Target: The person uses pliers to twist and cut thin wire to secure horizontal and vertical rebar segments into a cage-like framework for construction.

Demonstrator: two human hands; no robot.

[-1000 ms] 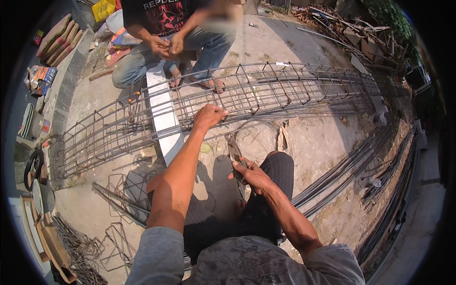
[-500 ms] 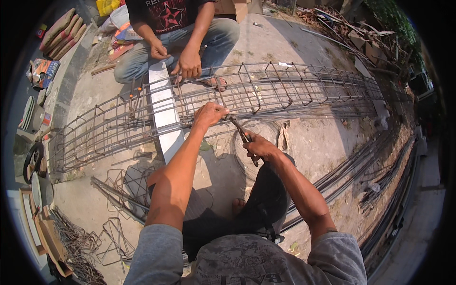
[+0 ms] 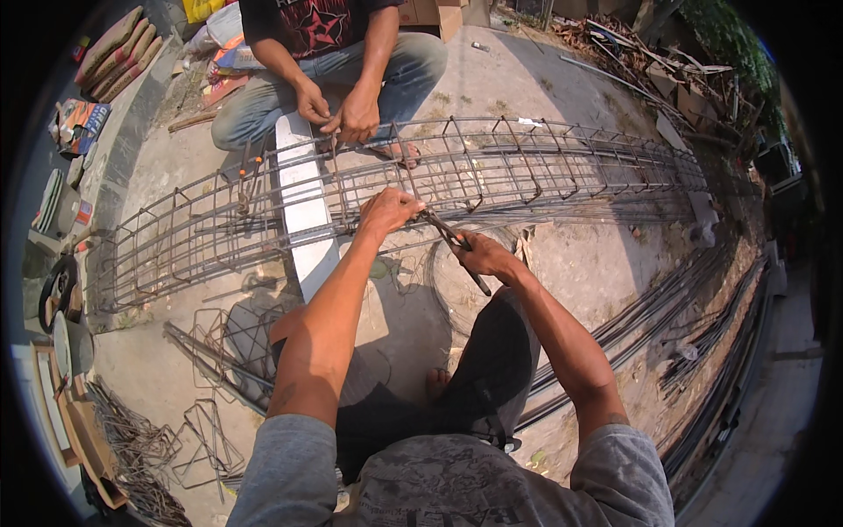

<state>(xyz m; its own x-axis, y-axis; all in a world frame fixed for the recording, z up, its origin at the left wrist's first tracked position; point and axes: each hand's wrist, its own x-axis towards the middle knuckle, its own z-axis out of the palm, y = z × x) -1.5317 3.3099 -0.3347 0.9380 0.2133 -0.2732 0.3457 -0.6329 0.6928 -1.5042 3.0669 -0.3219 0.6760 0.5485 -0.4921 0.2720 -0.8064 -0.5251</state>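
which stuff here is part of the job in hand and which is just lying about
In use:
- rebar cage, gripped by the left hand
- pliers in the right hand
- wire coil under the hands

Lying about:
- loose bent stirrups
- long steel bars
- stacked sacks

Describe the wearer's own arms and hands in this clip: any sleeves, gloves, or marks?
Both forearms are bare and enter from the lower edge. The left hand and right hand wear no gloves. Short grey T-shirt sleeves cover only the upper arms, and the shirt front carries a faded dark print. A small dark mark, possibly a tattoo, shows on the left forearm near the elbow. No watch or rings are visible.
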